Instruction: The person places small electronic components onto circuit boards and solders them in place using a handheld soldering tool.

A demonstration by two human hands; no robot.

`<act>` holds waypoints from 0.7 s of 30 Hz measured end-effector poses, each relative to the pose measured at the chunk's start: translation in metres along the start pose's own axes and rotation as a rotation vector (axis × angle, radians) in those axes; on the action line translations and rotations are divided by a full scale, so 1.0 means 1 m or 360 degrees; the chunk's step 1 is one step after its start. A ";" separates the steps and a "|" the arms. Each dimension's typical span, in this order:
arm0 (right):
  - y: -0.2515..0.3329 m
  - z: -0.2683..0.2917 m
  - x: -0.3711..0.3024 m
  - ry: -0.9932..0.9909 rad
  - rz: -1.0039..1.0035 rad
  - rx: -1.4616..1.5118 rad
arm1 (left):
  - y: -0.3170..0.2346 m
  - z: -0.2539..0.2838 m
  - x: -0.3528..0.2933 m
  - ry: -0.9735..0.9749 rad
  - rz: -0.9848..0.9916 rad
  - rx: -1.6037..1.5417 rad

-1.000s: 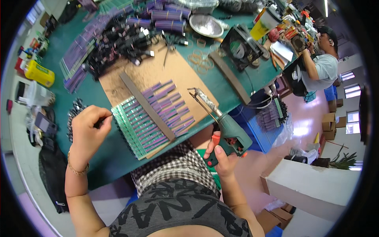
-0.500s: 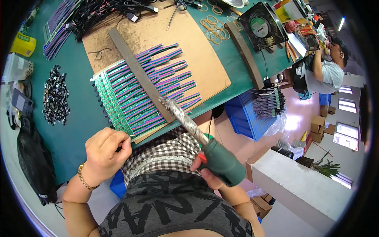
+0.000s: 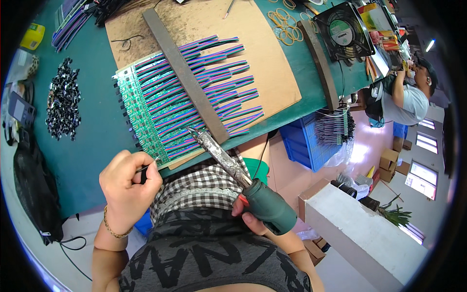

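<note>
My right hand (image 3: 250, 219) grips the dark green handle of a soldering gun (image 3: 270, 204) with a red trigger. Its scorched metal barrel points up and left, and the tip is over the wires just left of a dark metal bar (image 3: 187, 78). The bar lies across rows of multicoloured wires (image 3: 228, 90) joined to a panel of green circuit boards (image 3: 138, 104). Small black parts line the panel's left edge. At the panel's near corner my left hand (image 3: 129, 182) is closed in a pinch; a bit of something dark shows between the fingers, too small to name.
A pile of small black components (image 3: 63, 102) lies on the green table (image 3: 95, 146) at left. The panel rests on a brown board (image 3: 272, 73). Rubber bands (image 3: 287, 27), a second bar (image 3: 318, 65) and a fan (image 3: 343, 31) are at right. A co-worker (image 3: 406, 95) sits beyond.
The soldering gun's tip has moved from the metal bar leftward over the wires, nearer the circuit boards. My left hand stays at the panel's near corner. The whole view has shifted slightly.
</note>
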State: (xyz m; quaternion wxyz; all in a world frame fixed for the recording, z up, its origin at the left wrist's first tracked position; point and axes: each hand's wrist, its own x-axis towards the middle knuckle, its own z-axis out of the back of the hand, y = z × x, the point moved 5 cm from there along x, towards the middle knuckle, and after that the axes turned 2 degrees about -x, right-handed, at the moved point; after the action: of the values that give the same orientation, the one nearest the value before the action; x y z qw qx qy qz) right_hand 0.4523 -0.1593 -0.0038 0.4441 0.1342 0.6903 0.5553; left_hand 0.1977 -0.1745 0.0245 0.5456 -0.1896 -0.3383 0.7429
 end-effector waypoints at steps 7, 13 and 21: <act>-0.008 0.007 -0.012 0.0120 0.0357 -0.0131 | 0.007 -0.009 -0.004 0.0032 -0.0002 -0.0129; -0.014 0.012 -0.025 0.0030 0.0382 -0.0565 | 0.009 -0.012 -0.007 0.0019 -0.0007 -0.0182; -0.014 0.002 -0.021 0.0065 0.0430 -0.0471 | 0.008 -0.017 -0.012 -0.0118 -0.0271 0.0013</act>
State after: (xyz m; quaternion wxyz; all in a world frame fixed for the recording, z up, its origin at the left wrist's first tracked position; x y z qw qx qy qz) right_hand 0.4700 -0.1770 -0.0068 0.3663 0.1477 0.5858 0.7077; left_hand 0.2079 -0.1823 0.0060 0.5946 -0.1302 -0.3702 0.7018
